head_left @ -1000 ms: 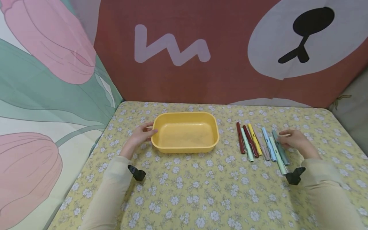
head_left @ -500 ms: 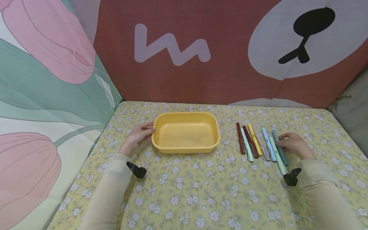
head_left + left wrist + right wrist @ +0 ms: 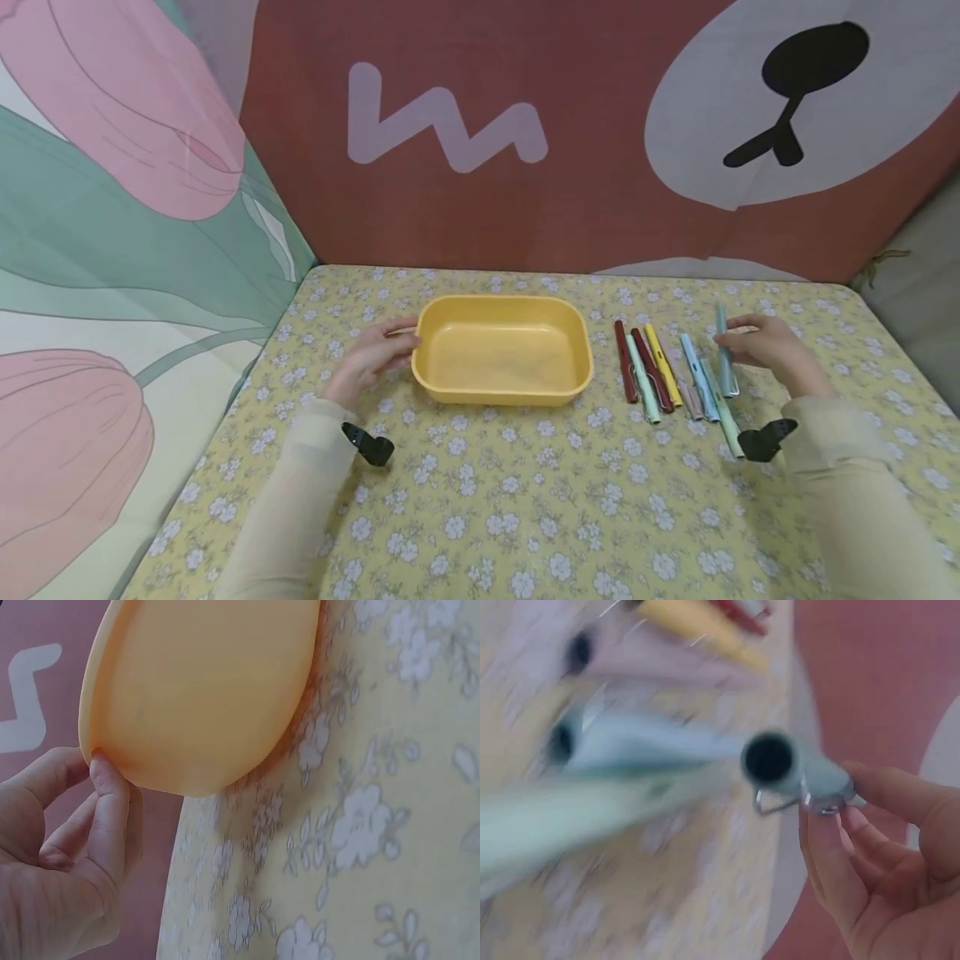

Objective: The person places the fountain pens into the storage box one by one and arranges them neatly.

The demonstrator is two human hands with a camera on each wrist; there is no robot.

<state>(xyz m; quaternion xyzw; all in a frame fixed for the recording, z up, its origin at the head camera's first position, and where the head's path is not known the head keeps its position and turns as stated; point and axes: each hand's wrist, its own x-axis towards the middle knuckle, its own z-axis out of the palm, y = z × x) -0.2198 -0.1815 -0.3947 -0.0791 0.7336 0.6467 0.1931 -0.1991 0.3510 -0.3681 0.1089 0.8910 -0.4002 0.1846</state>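
My left hand [image 3: 375, 354] pinches the left rim of a yellow plastic tray [image 3: 502, 397]; the left wrist view has its fingertips on the edge of the same tray [image 3: 202, 697]. At the right, my right hand [image 3: 776, 352] pinches a grey-teal pen [image 3: 724, 367] between thumb and fingers, lifted off the table. In the right wrist view, a metal clip and a dark round end show on this pen [image 3: 821, 776]. Left of it lie several pens, among them a light green pen [image 3: 723, 417], a light blue pen [image 3: 697, 375] and a yellow pen [image 3: 662, 358].
A yellow flowered cloth [image 3: 480, 508] covers the table. More pens lie in the row, including a dark red pen [image 3: 625, 358], another pale green pen [image 3: 643, 379] and a mauve pen [image 3: 681, 375]. A printed curtain [image 3: 465, 217] hangs behind the table's far edge.
My right hand has taken hold of the grey-teal pen and raised it away from the row. The light green pen beside it has shifted slightly. With my left hand on it, the tray has slid right.
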